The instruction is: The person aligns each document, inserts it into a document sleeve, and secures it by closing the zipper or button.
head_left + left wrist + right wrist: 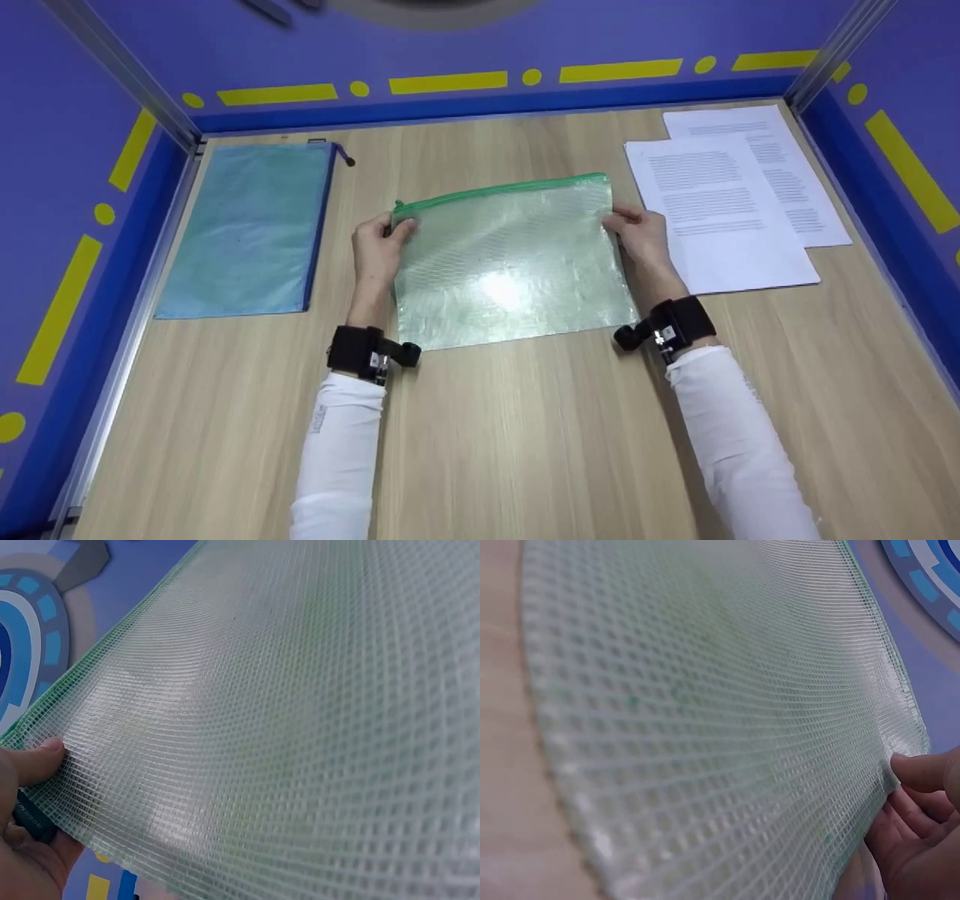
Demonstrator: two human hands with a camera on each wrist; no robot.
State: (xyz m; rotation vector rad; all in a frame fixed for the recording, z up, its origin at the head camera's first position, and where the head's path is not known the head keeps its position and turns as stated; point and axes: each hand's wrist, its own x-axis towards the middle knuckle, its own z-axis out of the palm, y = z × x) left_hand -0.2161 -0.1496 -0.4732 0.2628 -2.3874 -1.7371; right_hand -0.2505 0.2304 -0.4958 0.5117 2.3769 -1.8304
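One translucent, green-tinted mesh pouch [510,259], held over the table [517,442], green zip [510,187] along its far edge. Your left grip [376,251] pinches its left edge near the zip; your right grip [645,238] pinches its right edge. One dark tag [34,819] by your left grip at the pouch's edge: pale lettering, partly covered, unreadable. Left of the pouch, apart from it: one blue-green folder [244,232], dark blue down its right edge; table surface between. Right of the pouch, beyond your right grip: front sheets [720,217] overlapping rear sheets [795,172], printed lines too small to read. Nearer you than the pouch: left sleeve [341,454], small lettering, illegible; right sleeve [739,446]; table surface between the two.
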